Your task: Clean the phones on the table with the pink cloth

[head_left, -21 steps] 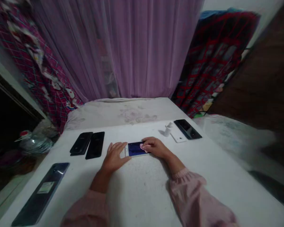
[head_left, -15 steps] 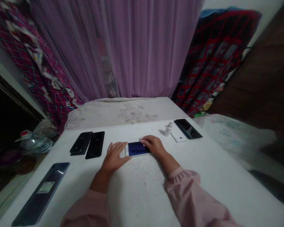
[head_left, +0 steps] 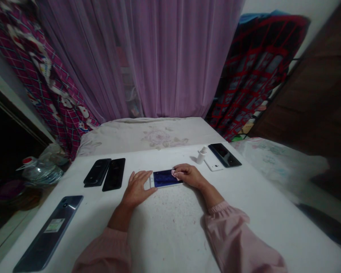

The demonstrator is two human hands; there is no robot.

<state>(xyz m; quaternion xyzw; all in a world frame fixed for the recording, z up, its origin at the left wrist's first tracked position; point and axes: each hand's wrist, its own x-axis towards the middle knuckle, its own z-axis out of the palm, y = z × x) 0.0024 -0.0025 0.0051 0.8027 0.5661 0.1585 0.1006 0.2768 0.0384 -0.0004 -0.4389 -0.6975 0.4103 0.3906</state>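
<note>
on the white desk (head_left: 170,231), toward its far edge, lies a phone (head_left: 164,179); the left hand (head_left: 136,190), thumb and fingers spread, grips its end, seemingly steadying it, while the right hand (head_left: 190,176) pinches a pink cloth (head_left: 175,174) against it.

The room is dim and greyish, with the worktop (head_left: 170,231) the brightest large surface and the left corner and the brown panel (head_left: 309,94) sinking into near-black. Light seems to come from the right, since the small white bottle (head_left: 201,155) casts its shadow leftward; soft shade flanks the left forearm (head_left: 119,218). A pale glare streak crosses the large phone (head_left: 49,233), which wide-angle distortion stretches toward the lower corner. Fine detail is smeared, and the outer edges look softest.
</note>
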